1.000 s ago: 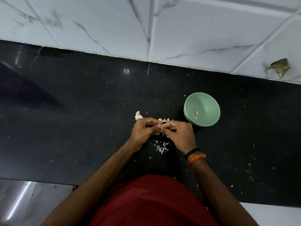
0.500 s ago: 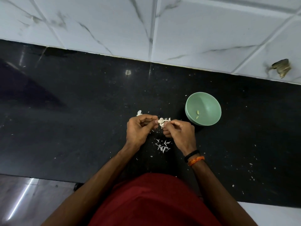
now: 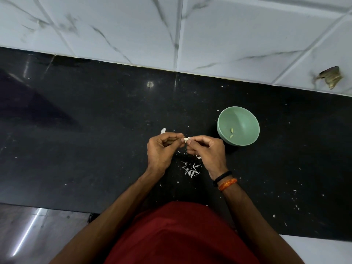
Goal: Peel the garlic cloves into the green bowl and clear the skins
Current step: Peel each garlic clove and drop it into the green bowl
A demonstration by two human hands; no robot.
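over the black counter [image 3: 95, 149], the left hand [image 3: 162, 149] and right hand [image 3: 206, 151] pinch a garlic clove [image 3: 186, 139] between their fingertips; half a second ago the hands stood slightly apart, now they have closed on it again, so peeling goes on. two peeled cloves [image 3: 231, 133] lie in the green bowl [image 3: 245, 121] just right of the hands; skins [image 3: 191, 169] litter the counter beneath, uncleared.

Garlic clove [image 3: 186, 139] mostly hidden between fingertips; garlic piece [image 3: 163, 130] half behind left hand [image 3: 162, 149]
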